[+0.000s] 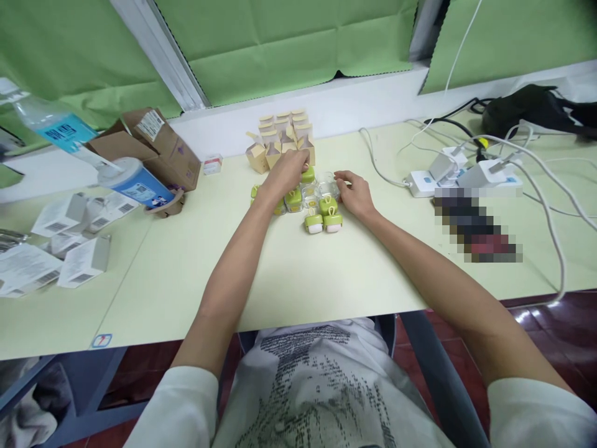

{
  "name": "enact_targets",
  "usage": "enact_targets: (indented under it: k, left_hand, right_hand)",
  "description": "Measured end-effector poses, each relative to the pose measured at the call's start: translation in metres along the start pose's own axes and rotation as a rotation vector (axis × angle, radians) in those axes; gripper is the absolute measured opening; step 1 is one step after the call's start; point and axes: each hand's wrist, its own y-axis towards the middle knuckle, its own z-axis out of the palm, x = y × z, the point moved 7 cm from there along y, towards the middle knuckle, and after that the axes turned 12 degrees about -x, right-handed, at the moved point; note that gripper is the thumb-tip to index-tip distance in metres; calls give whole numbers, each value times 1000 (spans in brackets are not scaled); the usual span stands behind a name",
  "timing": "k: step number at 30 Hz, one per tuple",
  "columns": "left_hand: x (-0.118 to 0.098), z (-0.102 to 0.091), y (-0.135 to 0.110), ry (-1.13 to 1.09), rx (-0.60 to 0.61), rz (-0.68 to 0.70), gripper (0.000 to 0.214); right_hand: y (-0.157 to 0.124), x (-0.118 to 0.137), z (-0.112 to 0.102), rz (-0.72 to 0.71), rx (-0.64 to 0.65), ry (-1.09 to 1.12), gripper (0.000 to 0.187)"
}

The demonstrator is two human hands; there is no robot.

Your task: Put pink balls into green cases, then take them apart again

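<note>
My left hand is closed, fingertips down on a small green-lidded case just in front of the open boxes; its fingers partly hide what they grip. With thumb and fingers curled, my right hand is at the right side of a clear plastic case, touching its edge. Between and below the hands stand several more small cases with green lids and loop handles, among them a green-topped case with a pale base nearest me. Others, like the green case, sit under my left wrist.
Small open tan cardboard boxes stand against the wall. Left are a brown carton, a blue-labelled canister, a tilted bottle and white boxes. Right, a power strip with chargers and white cables lies beside a blurred-out patch.
</note>
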Motion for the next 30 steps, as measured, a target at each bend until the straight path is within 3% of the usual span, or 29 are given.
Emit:
enact_targets:
  k: [8, 19, 30]
  left_hand:
    - [-2, 4, 1, -18, -31, 27, 22]
    - [2, 14, -5, -70, 40, -44, 19]
    - [31, 25, 5, -200, 50, -242, 8]
  right_hand:
    - [3, -1, 1, -26, 1, -12, 39]
    - [1, 3, 1, -40, 17, -25, 42]
    - [5, -4, 7, -17, 24, -4, 43]
